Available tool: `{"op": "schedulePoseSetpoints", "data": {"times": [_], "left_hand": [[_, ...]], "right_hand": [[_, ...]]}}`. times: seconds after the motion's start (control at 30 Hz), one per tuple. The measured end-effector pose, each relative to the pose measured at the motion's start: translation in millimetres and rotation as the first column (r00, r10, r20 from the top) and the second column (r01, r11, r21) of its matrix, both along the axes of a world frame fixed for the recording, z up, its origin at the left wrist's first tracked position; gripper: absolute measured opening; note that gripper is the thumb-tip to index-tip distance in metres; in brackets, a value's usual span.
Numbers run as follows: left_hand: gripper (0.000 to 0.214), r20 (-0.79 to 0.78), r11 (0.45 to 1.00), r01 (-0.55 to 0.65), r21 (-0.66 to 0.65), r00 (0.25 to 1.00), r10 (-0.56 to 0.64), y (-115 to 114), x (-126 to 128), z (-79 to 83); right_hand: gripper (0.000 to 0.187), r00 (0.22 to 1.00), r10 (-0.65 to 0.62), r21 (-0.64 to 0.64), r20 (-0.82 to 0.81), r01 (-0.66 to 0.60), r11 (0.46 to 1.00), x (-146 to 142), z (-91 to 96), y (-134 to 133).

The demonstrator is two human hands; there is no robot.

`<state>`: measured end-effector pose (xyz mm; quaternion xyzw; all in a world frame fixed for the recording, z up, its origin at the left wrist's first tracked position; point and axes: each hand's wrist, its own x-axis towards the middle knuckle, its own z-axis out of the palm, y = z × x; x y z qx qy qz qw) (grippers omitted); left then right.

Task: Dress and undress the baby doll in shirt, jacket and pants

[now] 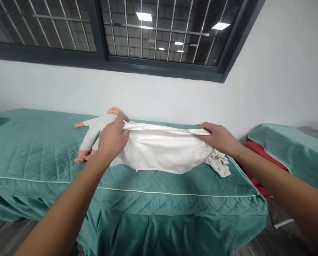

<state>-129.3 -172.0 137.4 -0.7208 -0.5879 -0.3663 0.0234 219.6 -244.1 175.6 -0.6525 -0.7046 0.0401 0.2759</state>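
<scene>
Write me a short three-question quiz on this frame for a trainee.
1. True or false: the left hand and the right hand both pinch the top edge of the white cloth with their fingers.
2. Where does the baby doll lie? A) in a cot B) on the green quilted bed, behind the left hand C) on a chair
3. In a few words: what small thing lies on the bed just below the right hand?

Key: 1 true. 2 B. 3 a crumpled patterned cloth.
</scene>
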Motion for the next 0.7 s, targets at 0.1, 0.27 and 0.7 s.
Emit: {"op": "schedulePoseSetpoints", "data": {"times": [0.1, 0.27, 0.7], "left_hand": [[0.028, -0.054, 0.999, -0.043, -0.024, 0.998, 0.041, -3, -3, 2.9], [0.032, -0.283, 0.988, -0.102, -0.118, 0.957, 0.065, 13, -9, -8.2], [0.036, -0.313, 0.963, 0.094, -0.253, 0.934, -0.174, 34, 97, -143.7]], "right_hand": [[0.033, 0.986, -0.129, -0.052, 0.109, 0.135, 0.989, 6, -0.2, -2], [0.018, 0.938, -0.117, -0.227, 0.325, 0.198, 0.954, 16, -22.9, 10], [0.039, 0.952, -0.046, -0.187, 0.301, 0.107, 0.976, -81, -161.9, 53]]}}
